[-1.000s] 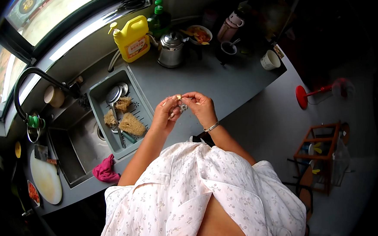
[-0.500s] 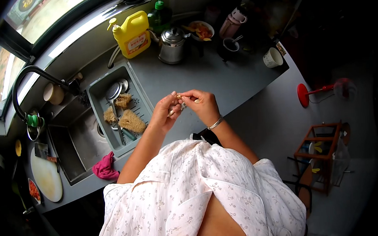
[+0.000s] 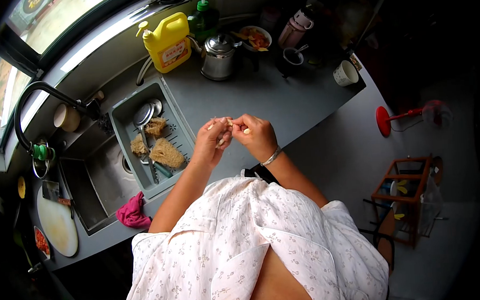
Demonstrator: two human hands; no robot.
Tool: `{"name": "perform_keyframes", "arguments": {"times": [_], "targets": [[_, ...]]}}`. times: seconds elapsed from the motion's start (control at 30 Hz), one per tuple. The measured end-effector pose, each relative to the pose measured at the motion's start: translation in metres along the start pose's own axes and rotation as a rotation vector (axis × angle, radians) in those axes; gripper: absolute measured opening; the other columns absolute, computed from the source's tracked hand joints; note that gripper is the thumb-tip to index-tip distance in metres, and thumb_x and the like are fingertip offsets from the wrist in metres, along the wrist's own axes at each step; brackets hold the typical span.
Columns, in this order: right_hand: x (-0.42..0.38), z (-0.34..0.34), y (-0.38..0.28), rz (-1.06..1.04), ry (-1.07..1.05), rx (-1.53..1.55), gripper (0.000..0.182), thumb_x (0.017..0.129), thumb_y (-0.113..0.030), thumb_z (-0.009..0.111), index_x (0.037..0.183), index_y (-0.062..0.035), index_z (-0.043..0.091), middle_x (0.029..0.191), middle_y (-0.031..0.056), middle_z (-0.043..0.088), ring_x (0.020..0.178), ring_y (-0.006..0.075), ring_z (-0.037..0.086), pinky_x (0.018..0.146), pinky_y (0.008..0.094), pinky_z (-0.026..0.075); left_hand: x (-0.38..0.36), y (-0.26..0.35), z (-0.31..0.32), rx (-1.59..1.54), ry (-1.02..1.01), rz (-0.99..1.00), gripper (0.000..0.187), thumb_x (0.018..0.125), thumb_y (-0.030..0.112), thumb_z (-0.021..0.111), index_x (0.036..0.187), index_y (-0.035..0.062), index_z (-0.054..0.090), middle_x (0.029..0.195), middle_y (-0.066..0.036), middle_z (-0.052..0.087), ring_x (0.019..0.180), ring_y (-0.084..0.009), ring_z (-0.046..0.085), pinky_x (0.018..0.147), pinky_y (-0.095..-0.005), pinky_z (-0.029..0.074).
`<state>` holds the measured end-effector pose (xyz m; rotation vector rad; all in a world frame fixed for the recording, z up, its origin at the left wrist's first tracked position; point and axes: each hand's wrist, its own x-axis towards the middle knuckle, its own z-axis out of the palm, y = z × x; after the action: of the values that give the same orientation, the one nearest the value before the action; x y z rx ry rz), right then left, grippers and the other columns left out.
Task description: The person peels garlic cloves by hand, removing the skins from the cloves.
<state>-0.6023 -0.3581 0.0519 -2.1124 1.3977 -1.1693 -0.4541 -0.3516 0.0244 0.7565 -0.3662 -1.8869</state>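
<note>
My left hand [image 3: 209,145] and my right hand [image 3: 258,140] meet over the counter's front part, fingertips touching. Both are closed in a pinch on a small pale piece [image 3: 229,123] that looks like a garlic clove. Another pale clove [image 3: 247,131] shows by the curled fingers of my right hand. Pale bits [image 3: 220,143] also sit in the curled fingers of my left hand. My fingers partly cover all of these pieces.
Left of my hands, a grey drain tray [image 3: 122,136] with loofah scrubbers [image 3: 167,153] and a ladle sits across the sink [image 3: 96,178]. A yellow jug [image 3: 168,41], a metal kettle [image 3: 218,58] and a bowl [image 3: 256,38] stand behind. A paper cup [image 3: 346,73] is at right.
My fingertips have shifted slightly and my hands' pinch has drawn closer together. The pale pieces in my fingers have turned a little. The things on the counter stay put.
</note>
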Motion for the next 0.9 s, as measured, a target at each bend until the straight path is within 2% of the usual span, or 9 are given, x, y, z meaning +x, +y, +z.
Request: {"name": "perform_keyframes", "arguments": {"times": [0.13, 0.33, 0.47, 0.67, 0.77, 0.87, 0.9], "targets": [[0.002, -0.002, -0.002, 0.016, 0.021, -0.007, 0.009, 0.074, -0.008, 0.068, 0.076, -0.0046, 0.059, 0.068, 0.0111, 0.065, 0.06, 0.0277, 0.065, 0.053, 0.0344, 0.051, -0.001, -0.001, 0.007, -0.004, 0.019, -0.007, 0.02, 0.094, 0.018, 0.057, 0.099, -0.0009, 0.058, 0.076, -0.004, 0.058, 0.057, -0.005, 0.047, 0.042, -0.0162, 0.034], [0.011, -0.016, 0.003, 0.208, 0.042, 0.126, 0.009, 0.079, -0.011, 0.066, 0.084, -0.0042, 0.067, 0.071, 0.0107, 0.068, 0.066, 0.0226, 0.068, 0.061, 0.0304, 0.053, 0.0, 0.008, 0.007, 0.003, -0.061, -0.041, 0.02, 0.09, 0.016, 0.062, 0.101, -0.0008, 0.058, 0.08, -0.005, 0.061, 0.058, -0.0065, 0.05, 0.045, -0.0185, 0.036], [0.014, -0.019, 0.008, 0.2, 0.031, 0.147, 0.01, 0.08, -0.012, 0.065, 0.085, -0.004, 0.066, 0.071, 0.0108, 0.068, 0.064, 0.0232, 0.068, 0.06, 0.0312, 0.053, -0.003, 0.011, 0.008, 0.103, -0.101, -0.071, 0.019, 0.089, 0.013, 0.062, 0.104, 0.0012, 0.06, 0.081, -0.005, 0.062, 0.056, -0.0052, 0.048, 0.041, -0.0163, 0.034], [0.007, -0.005, 0.036, 0.278, 0.046, 0.071, 0.016, 0.084, -0.019, 0.063, 0.086, -0.0044, 0.067, 0.071, 0.0109, 0.067, 0.063, 0.0252, 0.066, 0.057, 0.0332, 0.05, 0.0, 0.005, 0.001, 0.077, -0.083, -0.094, 0.017, 0.088, 0.01, 0.063, 0.103, 0.0021, 0.06, 0.085, -0.006, 0.064, 0.055, -0.0044, 0.047, 0.041, -0.0162, 0.035], [0.003, -0.003, 0.037, 0.311, -0.039, -0.057, 0.017, 0.085, -0.022, 0.064, 0.087, -0.0053, 0.067, 0.07, 0.0119, 0.067, 0.063, 0.0262, 0.065, 0.056, 0.0336, 0.049, -0.001, 0.006, 0.004, 0.086, -0.04, -0.081, 0.016, 0.087, 0.01, 0.064, 0.101, 0.0031, 0.059, 0.087, -0.007, 0.066, 0.054, -0.0041, 0.046, 0.042, -0.0161, 0.035], [0.002, -0.002, 0.032, 0.3, -0.022, 0.034, 0.016, 0.084, -0.022, 0.066, 0.087, -0.0067, 0.068, 0.069, 0.0114, 0.067, 0.061, 0.023, 0.065, 0.055, 0.0313, 0.048, 0.0, 0.006, 0.004, 0.104, 0.002, -0.071, 0.017, 0.086, 0.01, 0.065, 0.1, 0.004, 0.057, 0.09, -0.008, 0.067, 0.054, -0.0041, 0.046, 0.042, -0.0161, 0.035], [0.003, -0.004, 0.028, 0.356, -0.063, 0.054, 0.015, 0.084, -0.021, 0.067, 0.088, -0.0065, 0.068, 0.069, 0.0099, 0.067, 0.061, 0.0189, 0.064, 0.056, 0.0292, 0.048, 0.0, 0.006, 0.004, 0.108, 0.017, -0.072, 0.018, 0.086, 0.011, 0.066, 0.1, 0.0043, 0.057, 0.09, -0.008, 0.067, 0.054, -0.0041, 0.047, 0.042, -0.0162, 0.035]]}}
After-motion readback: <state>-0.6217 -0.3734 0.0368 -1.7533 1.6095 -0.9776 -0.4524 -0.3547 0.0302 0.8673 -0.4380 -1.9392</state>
